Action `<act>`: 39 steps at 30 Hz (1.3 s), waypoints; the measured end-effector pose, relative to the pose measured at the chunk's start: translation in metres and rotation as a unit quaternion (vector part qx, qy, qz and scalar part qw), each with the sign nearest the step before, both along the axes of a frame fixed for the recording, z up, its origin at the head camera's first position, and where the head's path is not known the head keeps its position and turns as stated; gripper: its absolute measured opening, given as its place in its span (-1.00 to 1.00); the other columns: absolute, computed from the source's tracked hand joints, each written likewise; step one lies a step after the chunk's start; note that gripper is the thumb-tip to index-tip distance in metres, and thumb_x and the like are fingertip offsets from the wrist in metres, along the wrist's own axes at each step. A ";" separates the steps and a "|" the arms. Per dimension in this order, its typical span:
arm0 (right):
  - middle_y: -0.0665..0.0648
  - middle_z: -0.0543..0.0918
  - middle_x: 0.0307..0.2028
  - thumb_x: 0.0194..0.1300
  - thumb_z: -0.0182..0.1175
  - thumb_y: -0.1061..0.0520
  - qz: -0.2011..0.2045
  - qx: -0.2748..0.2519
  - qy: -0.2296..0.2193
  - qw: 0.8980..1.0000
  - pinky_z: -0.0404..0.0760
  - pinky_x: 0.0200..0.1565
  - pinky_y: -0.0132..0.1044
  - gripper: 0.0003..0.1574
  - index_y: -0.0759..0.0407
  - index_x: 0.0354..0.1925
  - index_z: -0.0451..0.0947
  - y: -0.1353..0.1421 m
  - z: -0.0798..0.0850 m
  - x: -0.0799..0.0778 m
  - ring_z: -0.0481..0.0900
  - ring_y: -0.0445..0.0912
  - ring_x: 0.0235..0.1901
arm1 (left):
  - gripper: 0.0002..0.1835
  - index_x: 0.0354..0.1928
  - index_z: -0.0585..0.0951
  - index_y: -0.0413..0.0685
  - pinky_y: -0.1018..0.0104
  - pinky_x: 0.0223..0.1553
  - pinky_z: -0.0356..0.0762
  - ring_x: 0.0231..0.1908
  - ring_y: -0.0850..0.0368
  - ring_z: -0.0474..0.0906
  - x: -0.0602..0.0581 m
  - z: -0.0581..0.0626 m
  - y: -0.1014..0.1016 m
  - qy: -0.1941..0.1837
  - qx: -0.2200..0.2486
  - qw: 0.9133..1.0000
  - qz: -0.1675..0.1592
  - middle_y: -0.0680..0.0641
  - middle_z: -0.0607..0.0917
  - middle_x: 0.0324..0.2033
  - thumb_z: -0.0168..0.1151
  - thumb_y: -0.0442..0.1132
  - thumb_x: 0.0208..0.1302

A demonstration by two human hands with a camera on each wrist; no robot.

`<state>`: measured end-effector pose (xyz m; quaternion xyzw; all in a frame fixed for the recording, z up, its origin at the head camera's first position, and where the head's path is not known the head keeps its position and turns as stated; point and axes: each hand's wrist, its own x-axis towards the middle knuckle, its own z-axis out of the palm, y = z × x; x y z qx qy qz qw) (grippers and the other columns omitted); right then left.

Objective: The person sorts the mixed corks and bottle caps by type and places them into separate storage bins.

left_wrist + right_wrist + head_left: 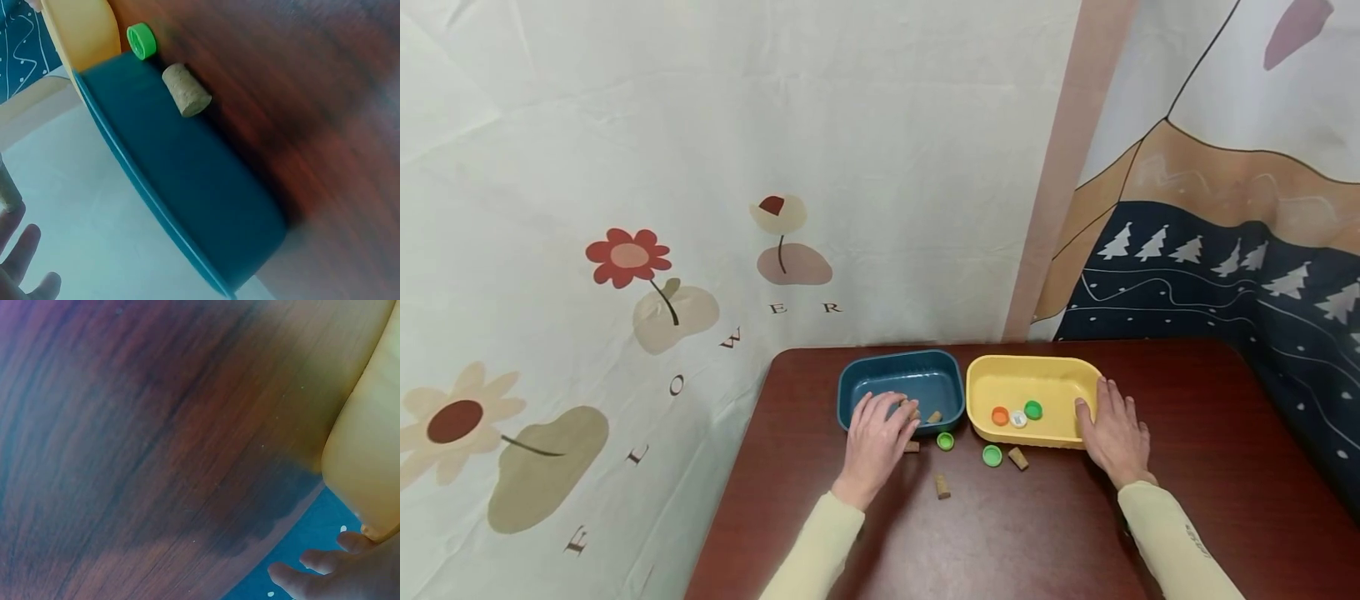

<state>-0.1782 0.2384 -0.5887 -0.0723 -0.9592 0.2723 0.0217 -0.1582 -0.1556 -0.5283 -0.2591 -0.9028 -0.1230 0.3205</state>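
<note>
Over the near side of a blue basin (901,360), my left hand (874,437) pinches a cork (7,190) at its fingertips. Another cork (935,417) lies inside that basin. My right hand (1116,435) rests on the right end of a yellow basin (1037,360), its fingers fairly straight along the outside and the thumb over the rim. Within the yellow basin sit an orange cap (1000,416), a white cap (1018,419) and a green cap (1033,409).
On the dark wooden table (1000,542), in front of the basins, lie a cork by the blue wall (186,90), a nearer cork (943,487), a cork further right (1018,458), a bright green cap (945,441) and a lighter green cap (992,455). Printed cloth (925,208) hangs behind.
</note>
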 end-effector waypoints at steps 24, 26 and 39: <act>0.50 -0.05 0.57 0.61 -0.36 -0.36 -0.004 -0.002 -0.004 1.000 -0.01 0.28 0.61 0.02 0.30 0.64 -0.22 0.000 -0.001 0.001 -0.09 0.55 0.48 | -0.75 0.04 0.78 0.01 -0.14 0.25 0.46 0.09 -0.06 0.63 -0.058 -0.010 0.027 -0.171 -0.022 0.981 0.087 -0.05 0.73 0.01 0.43 -0.18 0.35; 0.50 -0.04 0.57 0.61 -0.36 -0.36 -0.004 -0.001 -0.001 1.000 -0.01 0.28 0.61 0.02 0.31 0.64 -0.22 0.000 -0.001 0.000 -0.08 0.54 0.48 | -0.76 0.03 0.79 0.01 -0.16 0.26 0.46 0.08 -0.07 0.64 -0.060 -0.012 0.028 -0.190 -0.023 0.977 0.095 -0.06 0.73 0.00 0.43 -0.19 0.36; 0.49 -0.05 0.57 0.61 -0.37 -0.36 -0.005 -0.004 -0.001 1.000 -0.02 0.29 0.60 0.01 0.30 0.64 -0.22 -0.001 -0.002 -0.001 -0.08 0.54 0.49 | -0.79 -0.01 0.81 0.00 -0.30 0.20 0.44 -0.09 -0.08 0.72 -0.068 -0.021 0.030 -0.269 -0.019 0.955 0.119 -0.05 0.78 -0.04 0.41 -0.20 0.37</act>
